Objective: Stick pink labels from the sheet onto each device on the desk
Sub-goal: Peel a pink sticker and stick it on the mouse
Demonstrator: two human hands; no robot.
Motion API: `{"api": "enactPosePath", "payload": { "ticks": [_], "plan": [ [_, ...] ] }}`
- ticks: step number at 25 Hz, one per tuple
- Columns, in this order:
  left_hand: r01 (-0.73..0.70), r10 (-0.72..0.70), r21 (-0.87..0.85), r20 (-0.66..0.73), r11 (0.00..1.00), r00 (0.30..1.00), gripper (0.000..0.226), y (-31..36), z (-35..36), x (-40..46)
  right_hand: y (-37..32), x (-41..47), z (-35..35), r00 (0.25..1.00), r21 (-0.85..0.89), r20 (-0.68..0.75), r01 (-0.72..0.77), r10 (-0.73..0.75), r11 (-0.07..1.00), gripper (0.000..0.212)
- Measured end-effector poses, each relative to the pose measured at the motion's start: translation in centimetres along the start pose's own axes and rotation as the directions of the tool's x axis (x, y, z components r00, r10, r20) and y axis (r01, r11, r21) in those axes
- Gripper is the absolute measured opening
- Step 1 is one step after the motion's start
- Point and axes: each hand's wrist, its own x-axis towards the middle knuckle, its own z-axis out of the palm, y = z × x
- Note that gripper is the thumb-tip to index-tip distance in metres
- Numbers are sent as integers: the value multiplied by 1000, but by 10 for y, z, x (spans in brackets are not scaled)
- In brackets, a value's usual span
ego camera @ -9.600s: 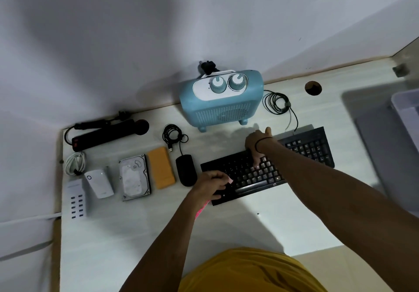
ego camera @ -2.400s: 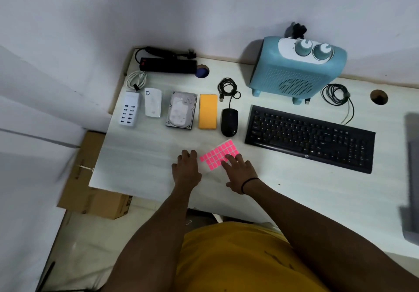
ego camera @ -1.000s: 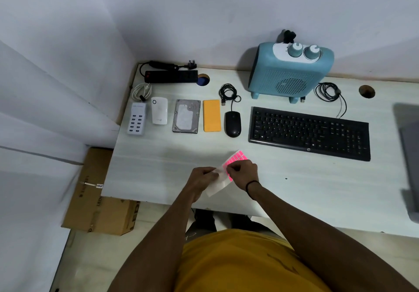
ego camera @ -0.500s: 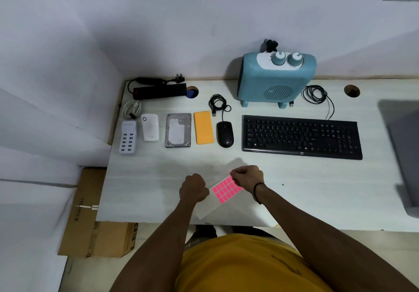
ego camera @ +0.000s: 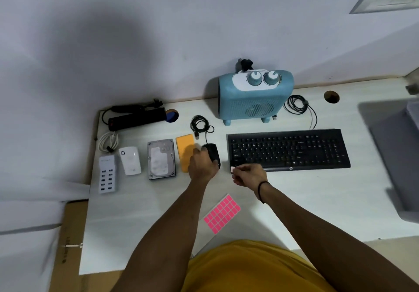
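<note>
The pink label sheet (ego camera: pixel 222 214) lies flat on the white desk (ego camera: pixel 140 219) near its front edge, with neither hand on it. My left hand (ego camera: pixel 200 165) grips the left side of the black mouse (ego camera: pixel 213 152). My right hand (ego camera: pixel 248 174) hovers at the lower left corner of the black keyboard (ego camera: pixel 288 151), pinching one small label (ego camera: pixel 232 169) between its fingertips. In a row to the left lie the orange power bank (ego camera: pixel 184 145), the hard drive (ego camera: pixel 161 159), a white plug-in device (ego camera: pixel 130 160) and a white USB charger (ego camera: pixel 107 176). The blue heater (ego camera: pixel 254 96) stands behind.
A black power strip (ego camera: pixel 136 118) and a coiled white cable (ego camera: pixel 108 142) lie at the back left. Black cable coils (ego camera: pixel 295 104) sit beside the heater. A grey object (ego camera: pixel 399 155) takes up the right end. A cardboard box (ego camera: pixel 68 235) stands beside the desk's left edge.
Both hands left the label sheet, which now lies on the desk. My left hand moved forward onto the mouse. My right hand carried a peeled label toward the keyboard's corner.
</note>
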Motion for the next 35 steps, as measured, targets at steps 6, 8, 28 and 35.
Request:
{"api": "enactPosePath", "payload": {
  "ticks": [6, 8, 28, 35],
  "plan": [
    [-3, -2, 117, 43, 993, 999, 75, 15, 24, 23, -6, 20, -8, 994, 43, 77, -74, 71, 996, 8],
    [-3, -4, 140, 48, 990, 999, 79, 18, 31, 28, -6, 28, -10, 991, 59, 95, -98, 92, 993, 13],
    [473, 136, -863, 454, -179, 880, 46, -2, -34, -18, -74, -12, 6, 949, 293, 190, 191, -253, 937, 15],
    [477, 241, -837, 421, -268, 874, 42, -1, -51, -44, -80, -42, 12, 910, 249, 175, 327, -375, 911, 11]
  ]
}}
